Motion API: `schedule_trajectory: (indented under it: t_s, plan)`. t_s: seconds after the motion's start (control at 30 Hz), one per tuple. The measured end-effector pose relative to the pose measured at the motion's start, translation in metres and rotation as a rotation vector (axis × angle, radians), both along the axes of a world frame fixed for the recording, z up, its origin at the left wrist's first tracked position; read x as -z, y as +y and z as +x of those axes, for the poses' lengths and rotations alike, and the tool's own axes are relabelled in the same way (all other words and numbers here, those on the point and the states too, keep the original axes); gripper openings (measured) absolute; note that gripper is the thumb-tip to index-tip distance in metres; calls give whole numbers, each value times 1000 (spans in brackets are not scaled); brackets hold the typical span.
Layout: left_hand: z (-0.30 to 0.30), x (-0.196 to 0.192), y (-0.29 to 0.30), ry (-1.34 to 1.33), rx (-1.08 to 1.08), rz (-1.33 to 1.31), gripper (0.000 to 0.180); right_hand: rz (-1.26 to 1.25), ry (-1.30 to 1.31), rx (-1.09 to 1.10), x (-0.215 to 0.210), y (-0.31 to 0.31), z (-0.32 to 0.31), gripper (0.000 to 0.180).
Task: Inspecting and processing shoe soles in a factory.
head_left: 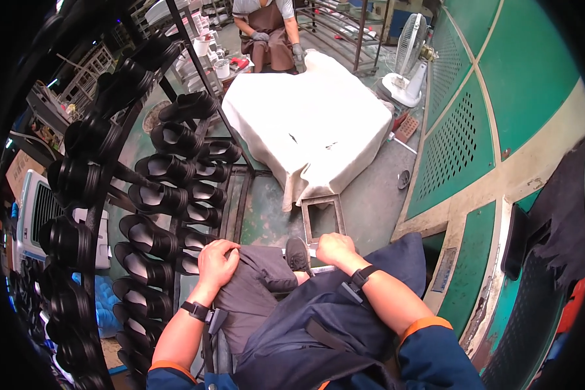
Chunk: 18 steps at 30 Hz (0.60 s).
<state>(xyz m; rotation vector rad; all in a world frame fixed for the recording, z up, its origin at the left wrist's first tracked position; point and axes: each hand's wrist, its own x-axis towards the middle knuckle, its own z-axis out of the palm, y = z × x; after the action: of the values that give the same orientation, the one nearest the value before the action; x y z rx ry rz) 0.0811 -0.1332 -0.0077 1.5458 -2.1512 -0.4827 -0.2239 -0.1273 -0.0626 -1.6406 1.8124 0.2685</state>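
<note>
My left hand (218, 262) rests on the knee of my grey trousers (257, 289), its fingers loosely bent over the cloth and holding nothing that I can see. Over my other leg lies a dark blue apron (312, 312). My right hand (337, 249) is closed at the knee on that side, its fingertips turned down and hidden, so what they grip cannot be made out. Just beyond it is a rusty metal frame (340, 218), below a hanging corner of the white cloth (305, 117). One dark shoe (298, 255) shows between my hands.
Racks of black shoes (169, 166) stand close on my left. The white cloth covers a large block ahead. Behind it sits a co-worker (266, 32) in a brown apron and gloves. A fan (406, 84) and green machine panels (458, 153) line the right.
</note>
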Motion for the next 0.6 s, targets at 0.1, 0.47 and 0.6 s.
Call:
schedule_trajectory:
  t_s: [0.1, 0.47, 0.6]
  plan:
    - [1, 2, -2, -9, -28, 33, 18, 21, -7, -7, -1, -5, -3, 30]
    - [21, 11, 2, 10, -116, 67, 18, 11, -7, 23, -1, -11, -7, 29]
    - [25, 12, 3, 31, -130, 78, 18, 13, -4, 43, 1, -13, -6, 29]
